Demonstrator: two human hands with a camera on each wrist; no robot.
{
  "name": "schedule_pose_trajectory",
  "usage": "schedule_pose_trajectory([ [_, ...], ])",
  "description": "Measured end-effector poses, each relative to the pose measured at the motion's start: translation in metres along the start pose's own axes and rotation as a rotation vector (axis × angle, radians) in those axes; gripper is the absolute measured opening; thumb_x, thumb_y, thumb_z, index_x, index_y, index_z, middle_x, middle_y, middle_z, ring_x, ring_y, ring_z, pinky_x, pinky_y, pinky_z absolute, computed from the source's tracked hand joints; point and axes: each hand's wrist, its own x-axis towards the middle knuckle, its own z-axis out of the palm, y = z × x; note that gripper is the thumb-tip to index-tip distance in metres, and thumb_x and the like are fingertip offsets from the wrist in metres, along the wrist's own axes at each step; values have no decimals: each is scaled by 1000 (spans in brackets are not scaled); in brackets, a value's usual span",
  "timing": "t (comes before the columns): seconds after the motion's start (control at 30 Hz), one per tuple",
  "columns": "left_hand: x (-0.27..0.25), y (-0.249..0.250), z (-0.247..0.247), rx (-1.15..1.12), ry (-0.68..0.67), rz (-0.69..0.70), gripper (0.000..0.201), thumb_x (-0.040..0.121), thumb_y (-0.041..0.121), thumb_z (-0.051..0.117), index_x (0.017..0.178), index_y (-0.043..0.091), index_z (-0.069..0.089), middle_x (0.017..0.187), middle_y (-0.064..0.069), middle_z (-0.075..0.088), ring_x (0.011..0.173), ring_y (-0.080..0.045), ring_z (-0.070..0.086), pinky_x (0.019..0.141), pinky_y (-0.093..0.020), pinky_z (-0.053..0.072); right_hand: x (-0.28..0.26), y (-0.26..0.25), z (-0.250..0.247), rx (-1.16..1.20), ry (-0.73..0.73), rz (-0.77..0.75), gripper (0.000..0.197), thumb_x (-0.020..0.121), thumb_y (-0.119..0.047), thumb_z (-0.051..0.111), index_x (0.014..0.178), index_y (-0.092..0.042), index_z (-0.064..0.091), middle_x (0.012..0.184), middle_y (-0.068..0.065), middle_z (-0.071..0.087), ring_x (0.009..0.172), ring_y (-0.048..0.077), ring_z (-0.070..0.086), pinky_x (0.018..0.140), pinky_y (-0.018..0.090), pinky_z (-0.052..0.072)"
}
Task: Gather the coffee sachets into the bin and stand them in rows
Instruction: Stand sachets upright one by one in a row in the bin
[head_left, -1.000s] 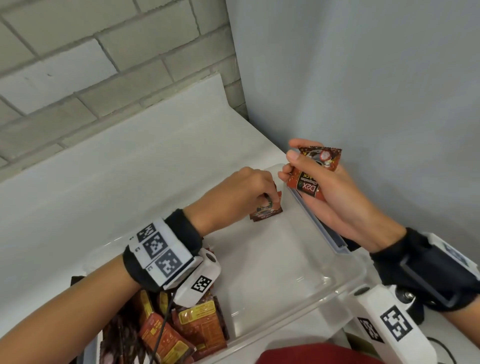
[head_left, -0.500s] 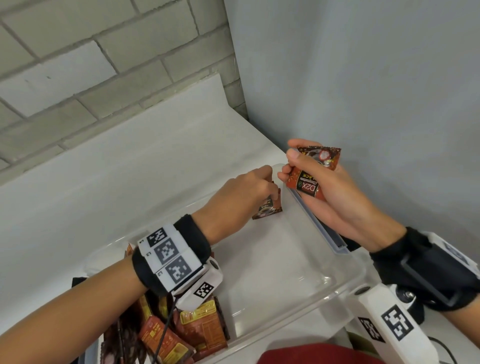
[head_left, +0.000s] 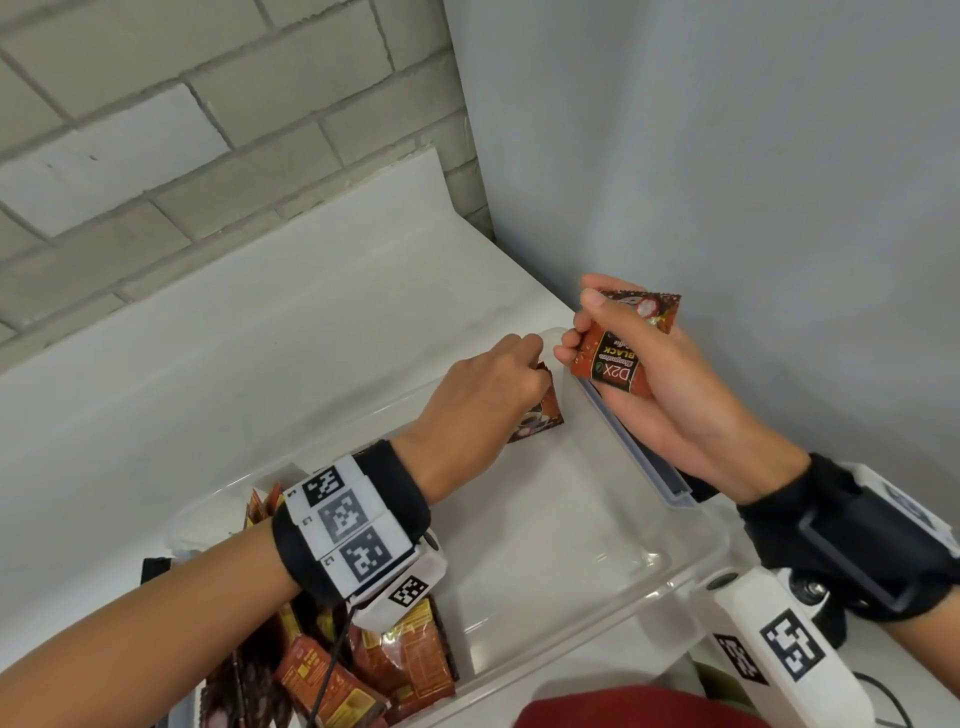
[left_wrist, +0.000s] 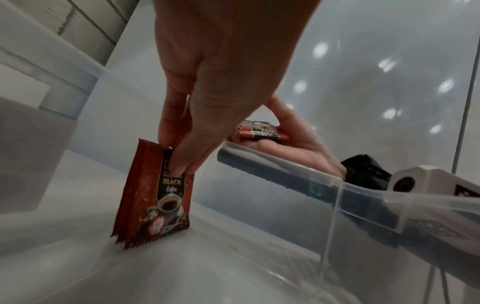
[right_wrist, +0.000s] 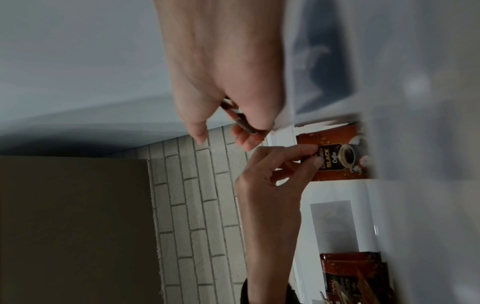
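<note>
A white counter (head_left: 218, 353) runs into a corner where a pale brick wall (head_left: 171, 104) on the left meets a smooth grey wall (head_left: 727, 156) on the right. A clear plastic bin (head_left: 691, 566) sits on the counter. At its near left end lies a loose heap of red-brown coffee sachets (head_left: 363, 670), some showing orange back panels with print too small to read. The left hand (head_left: 483, 400) reaches to the bin's far end and pinches the top edge of one sachet (left_wrist: 155, 195) between thumb and fingertips, holding it upright with its bottom edge on the bin floor. Its front reads "BLACK Coffee" above a picture of a filled cup. On the right, the right hand (head_left: 654, 384) hovers above the bin's right rim, fingers and thumb curled around another sachet (head_left: 623, 348), seen upside down, marked "D2X" and "BLACK".
</note>
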Motion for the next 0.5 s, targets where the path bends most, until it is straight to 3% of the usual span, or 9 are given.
schedule_pose_trajectory([
  [0.1,1,-1,1,9,6,-3,22,65,-12,73,72,3,59,78,-9,47,66,-19,33,45,-28,21,0,-1,0,57,3,24,41,76,-23,65,113,-12,50,77,8,59,73,19,60,77,30,57],
  [0.2,1,-4,6,0,-1,-3,17,74,-7,70,81,4,60,87,-9,51,73,-23,47,45,-32,34,-2,-3,2,73,-7,64,39,77,-30,61,107,-8,49,81,12,61,74,22,63,75,32,59],
  [0.3,0,-7,4,-101,2,20,8,85,1,63,90,6,64,92,-9,54,79,-27,54,53,-41,49,-3,-6,3,117,-24,94,33,84,-32,53,98,-2,53,81,17,64,76,25,65,76,35,59],
  [0.37,0,-12,-1,-259,38,10,14,89,10,55,93,5,68,90,-10,58,77,-27,58,61,-44,51,-3,-6,2,137,-50,98,31,93,-26,42,94,2,56,83,19,66,79,27,67,80,38,59],
  [0.43,-1,-16,-10,-428,92,-45,19,89,12,53,92,5,69,83,-8,59,73,-23,59,67,-39,49,-3,-5,2,106,-84,89,32,98,-19,34,96,2,57,89,19,70,86,26,69,84,36,58],
  [0.5,-3,-19,-21,-558,111,-126,15,90,8,56,95,10,70,82,-3,63,73,-14,60,70,-25,48,-3,-3,1,51,-112,63,26,100,-15,31,102,-4,55,101,17,72,97,23,69,83,31,57],
])
